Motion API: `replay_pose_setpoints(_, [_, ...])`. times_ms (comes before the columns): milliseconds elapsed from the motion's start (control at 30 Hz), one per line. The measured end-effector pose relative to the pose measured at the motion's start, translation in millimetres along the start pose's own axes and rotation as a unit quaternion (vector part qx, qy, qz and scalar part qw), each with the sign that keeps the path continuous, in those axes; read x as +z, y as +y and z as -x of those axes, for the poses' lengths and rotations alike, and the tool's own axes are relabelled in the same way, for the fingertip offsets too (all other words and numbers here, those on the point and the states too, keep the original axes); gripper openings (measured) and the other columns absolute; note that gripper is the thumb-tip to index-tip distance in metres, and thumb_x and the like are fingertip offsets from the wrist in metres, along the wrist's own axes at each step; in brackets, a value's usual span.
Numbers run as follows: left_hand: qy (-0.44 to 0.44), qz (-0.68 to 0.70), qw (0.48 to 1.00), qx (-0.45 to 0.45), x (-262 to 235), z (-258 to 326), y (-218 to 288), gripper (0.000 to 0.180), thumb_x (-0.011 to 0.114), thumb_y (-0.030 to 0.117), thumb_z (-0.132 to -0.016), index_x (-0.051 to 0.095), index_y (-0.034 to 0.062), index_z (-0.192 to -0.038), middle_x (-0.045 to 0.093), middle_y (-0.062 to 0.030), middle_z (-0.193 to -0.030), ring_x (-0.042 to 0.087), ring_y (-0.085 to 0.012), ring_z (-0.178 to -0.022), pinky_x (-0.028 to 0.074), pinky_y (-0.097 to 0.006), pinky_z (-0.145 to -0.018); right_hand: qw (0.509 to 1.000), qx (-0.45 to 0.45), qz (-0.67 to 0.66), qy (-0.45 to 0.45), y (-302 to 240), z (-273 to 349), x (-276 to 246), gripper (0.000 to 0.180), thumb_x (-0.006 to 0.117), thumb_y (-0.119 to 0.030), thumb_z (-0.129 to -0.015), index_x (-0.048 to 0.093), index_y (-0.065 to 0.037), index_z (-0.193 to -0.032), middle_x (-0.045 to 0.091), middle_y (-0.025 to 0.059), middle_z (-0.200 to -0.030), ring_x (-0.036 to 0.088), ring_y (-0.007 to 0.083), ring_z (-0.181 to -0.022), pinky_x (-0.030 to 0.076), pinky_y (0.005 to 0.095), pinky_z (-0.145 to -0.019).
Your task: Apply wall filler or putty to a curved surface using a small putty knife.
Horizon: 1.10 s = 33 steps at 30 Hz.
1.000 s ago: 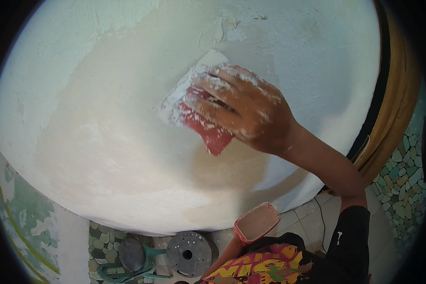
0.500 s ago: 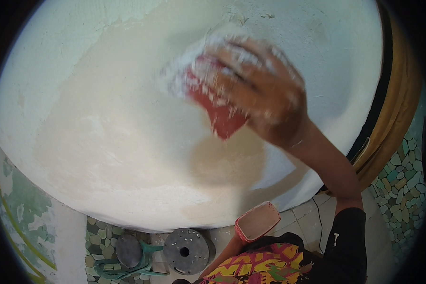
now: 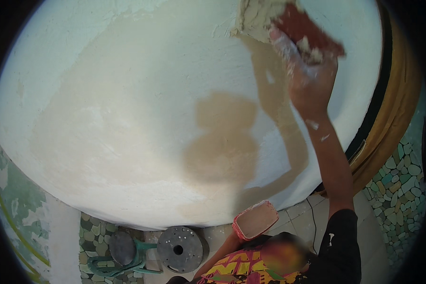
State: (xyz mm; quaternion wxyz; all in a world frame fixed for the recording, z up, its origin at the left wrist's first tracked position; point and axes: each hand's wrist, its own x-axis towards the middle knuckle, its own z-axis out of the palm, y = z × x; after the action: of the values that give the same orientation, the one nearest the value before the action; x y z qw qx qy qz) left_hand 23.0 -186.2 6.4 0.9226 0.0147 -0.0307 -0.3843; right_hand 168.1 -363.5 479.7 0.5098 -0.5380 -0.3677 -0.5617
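Near the top of the view, my right hand (image 3: 312,78) grips a red putty spreader (image 3: 307,28). Cream-coloured putty (image 3: 255,21) lies at the spreader's left end, against the big white curved surface (image 3: 142,94). White smears coat my thumb; my other fingers are mostly hidden behind the tool. Low down, close to my body, my left hand (image 3: 233,242) holds a red rectangular tub (image 3: 255,220) with pale paste inside. The tub covers most of that hand's fingers.
A round dark disc with holes (image 3: 182,248) and a green plastic chair or stool (image 3: 123,258) stand below the curved surface. A brown padded edge (image 3: 393,94) borders it at right. A dark cable (image 3: 312,217) crosses the tiles; pebble flooring (image 3: 397,189) lies beyond.
My right hand has moved up and away from the middle of the curved surface, turning so the thumb shows. The tub in my left hand has barely moved.
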Motion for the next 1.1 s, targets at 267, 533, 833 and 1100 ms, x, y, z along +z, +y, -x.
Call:
replay_pose_setpoints(267, [-0.055,0.031,0.997,-0.046,26,-2,-3,0.056,0.041,0.04,-0.108,0.043,0.011,-0.156,0.047,-0.0112,-0.159,0.048,-0.0336,-0.144,0.043,-0.051,-0.116,0.986,0.078,-0.032,-0.147,-19,-74,-43,0.032,0.08,-0.015,-0.089,0.069,0.001,-0.114,0.075,0.0055,-0.102,0.068,0.014,-0.089,0.056,0.0316,-0.082])
replay_pose_setpoints(533, [-0.034,0.047,0.998,-0.026,11,9,-3,0.058,0.041,0.04,-0.107,0.043,0.0115,-0.157,0.046,-0.0113,-0.16,0.048,-0.0348,-0.144,0.042,-0.052,-0.117,0.869,-0.054,0.244,-0.426,-48,-140,-26,0.025,0.078,-0.017,-0.086,0.066,0.004,-0.083,0.065,0.0079,-0.068,0.052,0.0161,-0.062,0.048,0.0361,-0.063])
replay_pose_setpoints(833, [0.025,0.077,0.996,-0.034,25,2,-8,0.06,0.046,0.042,-0.104,0.044,0.0109,-0.156,0.047,-0.0122,-0.159,0.047,-0.0353,-0.145,0.038,-0.052,-0.12,0.811,-0.137,0.344,-0.453,-63,-133,-34,0.028,0.072,-0.005,-0.086,0.076,-0.002,-0.113,0.078,0.015,-0.1,0.073,0.0321,-0.087,0.058,0.0403,-0.081])
replay_pose_setpoints(1100, [0.039,0.066,0.996,-0.045,25,4,-4,0.058,0.049,0.038,-0.103,0.047,0.0088,-0.154,0.05,-0.0136,-0.156,0.049,-0.0346,-0.143,0.038,-0.052,-0.121,0.794,-0.307,0.361,-0.38,-50,-129,-40,0.03,0.073,-0.004,-0.084,0.077,-0.007,-0.114,0.078,0.0128,-0.103,0.075,0.0253,-0.089,0.061,0.0362,-0.071])
